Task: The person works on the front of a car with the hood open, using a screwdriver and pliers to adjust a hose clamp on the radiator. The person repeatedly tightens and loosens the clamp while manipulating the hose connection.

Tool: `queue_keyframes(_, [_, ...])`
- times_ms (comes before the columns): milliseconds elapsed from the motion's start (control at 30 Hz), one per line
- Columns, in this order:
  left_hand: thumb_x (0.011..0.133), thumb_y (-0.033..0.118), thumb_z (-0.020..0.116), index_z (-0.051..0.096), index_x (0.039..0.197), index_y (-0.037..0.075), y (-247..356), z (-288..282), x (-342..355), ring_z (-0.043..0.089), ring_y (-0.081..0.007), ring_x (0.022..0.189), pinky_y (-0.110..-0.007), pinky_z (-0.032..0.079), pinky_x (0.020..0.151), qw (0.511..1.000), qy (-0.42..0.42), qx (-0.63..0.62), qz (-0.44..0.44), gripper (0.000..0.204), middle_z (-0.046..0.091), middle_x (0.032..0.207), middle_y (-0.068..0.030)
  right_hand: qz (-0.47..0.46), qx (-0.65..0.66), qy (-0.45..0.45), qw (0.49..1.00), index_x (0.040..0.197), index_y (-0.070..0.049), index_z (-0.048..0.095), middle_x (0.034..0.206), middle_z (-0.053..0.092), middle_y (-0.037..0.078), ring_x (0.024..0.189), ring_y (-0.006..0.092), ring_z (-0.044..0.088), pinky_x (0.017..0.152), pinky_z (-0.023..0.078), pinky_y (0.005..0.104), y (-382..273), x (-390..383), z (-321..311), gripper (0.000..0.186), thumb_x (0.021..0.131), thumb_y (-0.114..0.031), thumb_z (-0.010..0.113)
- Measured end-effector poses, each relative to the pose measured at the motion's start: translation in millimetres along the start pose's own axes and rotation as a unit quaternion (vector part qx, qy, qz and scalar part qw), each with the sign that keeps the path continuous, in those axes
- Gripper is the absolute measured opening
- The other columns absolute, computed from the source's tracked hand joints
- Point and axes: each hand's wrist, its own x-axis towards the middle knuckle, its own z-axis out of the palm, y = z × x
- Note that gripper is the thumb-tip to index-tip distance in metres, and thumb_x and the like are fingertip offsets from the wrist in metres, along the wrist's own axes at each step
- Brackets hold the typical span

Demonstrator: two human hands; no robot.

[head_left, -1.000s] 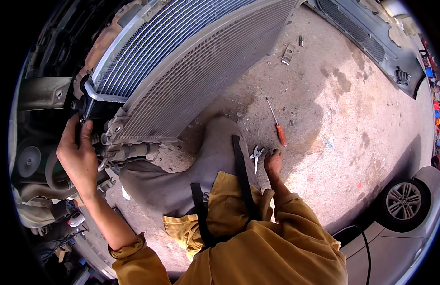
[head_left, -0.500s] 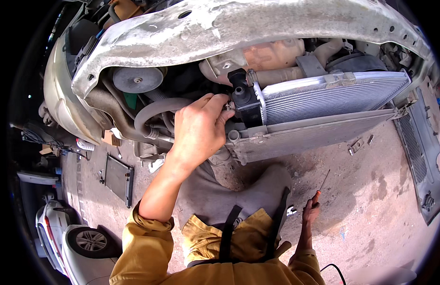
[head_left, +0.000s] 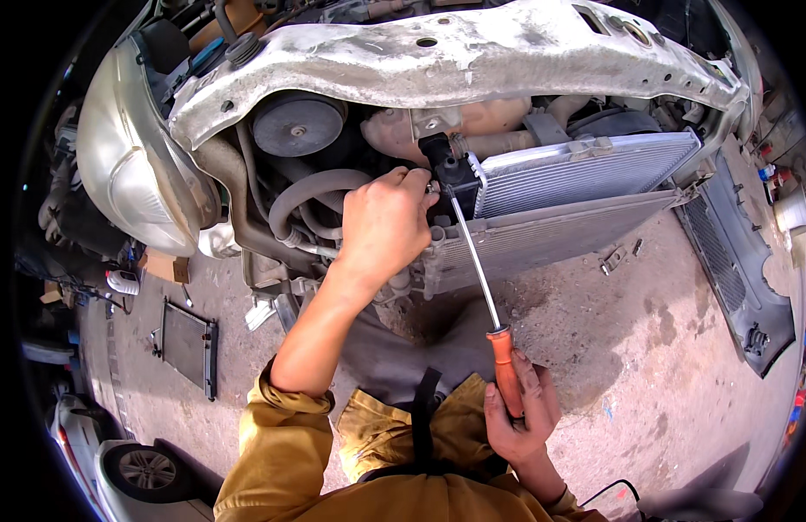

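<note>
My right hand [head_left: 531, 418] is wrapped around the orange handle of a long screwdriver [head_left: 505, 370]. Its shaft slants up and away, with the tip against or right by the black plastic end tank [head_left: 460, 177] of a silver radiator [head_left: 585, 178]. At the left side of that tank, my left hand [head_left: 384, 224] pinches at a small metal piece [head_left: 434, 186], too small to name surely. Those fingers partly cover the spot. A thick grey hose [head_left: 285, 213] curves up to the left hand and disappears behind it.
A scuffed white crossmember [head_left: 368, 65] spans above the radiator. In front of it sits a grey condenser [head_left: 542, 242]. A headlight [head_left: 137, 174] is at left. On the ground lie another radiator-like panel [head_left: 187, 344], metal bits [head_left: 613, 259] and a dark plastic panel [head_left: 740, 270].
My right hand has brought the screwdriver up from low on the right to the radiator's end tank. The left hand stays at the same spot. The view has shifted slightly.
</note>
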Motion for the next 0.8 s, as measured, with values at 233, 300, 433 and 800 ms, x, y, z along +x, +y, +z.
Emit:
queue_keyframes(233, [0.080,0.005,0.071,0.071,0.104,0.003,-1,-2,-2,0.069,-0.0386,0.080,-0.047,0.054,0.069,1.000,-0.010,-0.001,-0.013,0.024,0.072,0.094,-0.0135,0.033,0.022,-0.008,0.999,0.131,0.004,0.064,0.100,0.066,0.020,0.076,0.0296,0.064,0.064,0.053,0.0363,-10,-1,-1,0.057,0.075,0.003,0.072])
queue_keyframes(300, [0.081,0.006,0.071,0.071,0.104,0.003,-1,-1,-2,0.069,-0.0388,0.080,-0.046,0.054,0.070,1.000,-0.011,0.002,-0.013,0.024,0.072,0.094,-0.0137,0.045,0.022,-0.009,0.999,0.131,0.002,0.065,0.098,0.066,0.020,0.075,0.0287,0.064,0.064,0.053,0.0363,-10,-3,0,0.057,0.074,0.003,0.072])
queue_keyframes(433, [0.081,0.006,0.071,0.071,0.104,0.003,1,-3,-1,0.068,-0.0392,0.081,-0.047,0.054,0.071,1.000,-0.023,0.000,-0.020,0.023,0.072,0.094,-0.0140,0.060,0.006,-0.012,0.998,0.131,-0.002,0.066,0.096,0.063,0.017,0.073,0.0264,0.064,0.063,0.053,0.0345,-14,0,-1,0.057,0.074,0.002,0.073])
queue_keyframes(800, [0.080,0.005,0.068,0.069,0.099,0.001,-3,0,-1,0.069,-0.0393,0.078,-0.048,0.055,0.069,1.000,0.003,0.000,0.011,0.019,0.071,0.091,-0.0162,0.000,-0.158,-0.067,0.985,0.131,-0.004,0.066,0.099,0.061,0.017,0.073,0.0316,0.063,0.058,0.052,0.0392,-29,12,-10,0.059,0.073,0.005,0.070])
